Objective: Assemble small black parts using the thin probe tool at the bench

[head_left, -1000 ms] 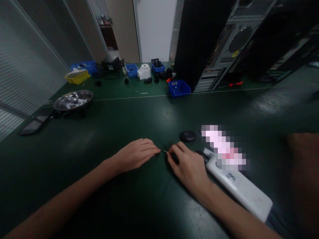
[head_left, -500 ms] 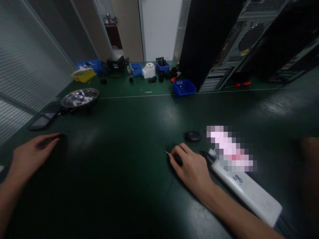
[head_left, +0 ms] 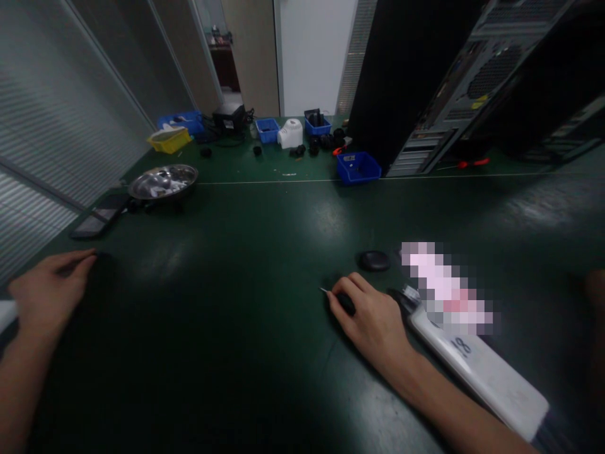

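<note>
My right hand [head_left: 371, 318] rests low over the dark green table, fingers curled around a small tool with a black handle [head_left: 346, 304]. Its thin metal tip [head_left: 323, 290] points left past my fingertips; it looks like a small screwdriver. Far to the left, my left hand [head_left: 47, 290] is held in a pinch. A small dark thing [head_left: 98, 253] shows at its fingertips, too dim to name. Just beyond my right hand lies a black oval object [head_left: 374, 260], like a computer mouse.
A white power strip [head_left: 486, 372] marked 18 lies beside my right forearm, near a blurred-out pink object [head_left: 444, 284]. Across the table are a steel bowl [head_left: 163, 183], a tablet-like black object [head_left: 97, 217], a blue bin [head_left: 358, 169] and a computer tower [head_left: 425, 151].
My left hand has moved from beside the tool tip to the far left, pinching a small dark thing. My right hand keeps hold of the tool. The view has shifted slightly left.
</note>
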### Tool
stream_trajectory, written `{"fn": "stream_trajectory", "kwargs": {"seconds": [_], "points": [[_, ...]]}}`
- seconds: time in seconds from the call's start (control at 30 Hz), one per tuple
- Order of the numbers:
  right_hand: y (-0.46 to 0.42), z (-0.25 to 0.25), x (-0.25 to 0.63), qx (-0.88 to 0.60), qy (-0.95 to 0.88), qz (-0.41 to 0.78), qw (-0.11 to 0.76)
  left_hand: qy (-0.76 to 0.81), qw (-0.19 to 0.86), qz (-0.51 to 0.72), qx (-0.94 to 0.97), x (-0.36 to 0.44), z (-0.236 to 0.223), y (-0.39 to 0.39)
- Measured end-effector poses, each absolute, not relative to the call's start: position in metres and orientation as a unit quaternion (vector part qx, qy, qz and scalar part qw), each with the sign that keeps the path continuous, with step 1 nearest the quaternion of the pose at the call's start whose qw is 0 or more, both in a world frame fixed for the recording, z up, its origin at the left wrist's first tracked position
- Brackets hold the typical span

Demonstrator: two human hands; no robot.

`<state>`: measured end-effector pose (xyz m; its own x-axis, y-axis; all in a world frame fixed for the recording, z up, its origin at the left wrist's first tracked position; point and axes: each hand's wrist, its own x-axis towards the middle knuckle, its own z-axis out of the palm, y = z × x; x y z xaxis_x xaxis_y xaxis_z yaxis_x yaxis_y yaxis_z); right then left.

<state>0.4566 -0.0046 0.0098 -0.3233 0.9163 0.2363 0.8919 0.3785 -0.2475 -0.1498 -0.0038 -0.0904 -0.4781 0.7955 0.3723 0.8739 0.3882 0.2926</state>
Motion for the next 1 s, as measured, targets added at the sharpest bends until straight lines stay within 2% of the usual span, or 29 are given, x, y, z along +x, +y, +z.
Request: {"fn": "stream_trajectory", "kwargs": {"seconds": [0.13, 0.47, 0.73, 1.0], "points": [[-0.005, 0.01, 0.457, -0.553, -0.814, 0.037, 0.175, -0.804, 0.153, -0.211, -0.534, -0.139, -0.085, -0.003], [-0.005, 0.009, 0.457, -0.553, -0.814, 0.039, 0.174, -0.807, 0.171, -0.101, -0.557, -0.107, -0.06, -0.01], [-0.005, 0.011, 0.458, -0.547, -0.817, 0.043, 0.177, -0.8, 0.168, -0.117, -0.563, -0.116, -0.067, -0.011], [-0.005, 0.009, 0.46, -0.543, -0.819, 0.045, 0.181, -0.787, 0.219, -0.047, -0.575, -0.099, -0.063, -0.01]]}}
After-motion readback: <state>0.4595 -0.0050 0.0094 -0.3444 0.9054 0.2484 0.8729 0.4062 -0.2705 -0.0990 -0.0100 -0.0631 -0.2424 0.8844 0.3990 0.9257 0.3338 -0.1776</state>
